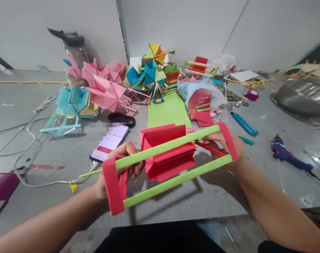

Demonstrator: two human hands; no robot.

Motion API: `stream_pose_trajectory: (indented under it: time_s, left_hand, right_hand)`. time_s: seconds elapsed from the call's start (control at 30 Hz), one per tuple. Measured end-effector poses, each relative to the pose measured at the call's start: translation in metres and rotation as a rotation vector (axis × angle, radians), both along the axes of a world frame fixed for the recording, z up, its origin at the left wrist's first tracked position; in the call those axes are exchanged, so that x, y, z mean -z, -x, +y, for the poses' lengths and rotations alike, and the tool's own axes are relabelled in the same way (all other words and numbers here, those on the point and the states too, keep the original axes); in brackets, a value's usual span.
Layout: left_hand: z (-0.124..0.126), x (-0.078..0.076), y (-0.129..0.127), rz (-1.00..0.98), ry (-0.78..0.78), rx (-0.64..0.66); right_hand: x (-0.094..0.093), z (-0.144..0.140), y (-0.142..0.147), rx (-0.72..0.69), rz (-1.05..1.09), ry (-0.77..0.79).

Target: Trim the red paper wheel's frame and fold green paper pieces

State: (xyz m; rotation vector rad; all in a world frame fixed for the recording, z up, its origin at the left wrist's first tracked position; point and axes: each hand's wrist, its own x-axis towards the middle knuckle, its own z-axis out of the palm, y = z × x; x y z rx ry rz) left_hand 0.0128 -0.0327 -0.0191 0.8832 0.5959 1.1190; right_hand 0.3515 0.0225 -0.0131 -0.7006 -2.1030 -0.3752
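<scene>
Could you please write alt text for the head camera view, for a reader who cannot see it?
Two bare hands, the left hand and right hand, hold up a paper frame of green bars and red end bands around a folded red paper piece. Behind it on the grey floor lie a phone, colourful finished paper models and a blue glue gun.

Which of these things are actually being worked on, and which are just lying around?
In hand:
left hand
right hand
red-and-green paper frame

Lying about:
phone
blue glue gun
green paper sheet
pink paper models
plastic bag of red paper
</scene>
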Motion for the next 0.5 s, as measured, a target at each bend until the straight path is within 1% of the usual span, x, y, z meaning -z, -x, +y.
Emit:
stream_pose_trajectory:
  time_s: [0.13,0.27,0.37,0.5]
  left_hand:
    - [0.0015,0.0012,0.0021,0.019,0.029,0.006]
    - [0.003,-0.0006,0.0036,0.006,0.061,0.005]
    - [0.0029,-0.001,0.0025,0.002,0.055,0.005]
    - [0.0024,-0.0001,0.0003,-0.001,0.008,0.013]
  right_hand:
    - [-0.0019,-0.0008,0.0014,0.003,-0.007,-0.015]
    - [-0.0049,-0.0004,0.0025,-0.011,-0.016,-0.028]
    - [-0.0064,0.0013,0.0037,-0.046,0.008,-0.059]
    - [-0.0102,0.003,0.0039,-0.098,0.023,-0.104]
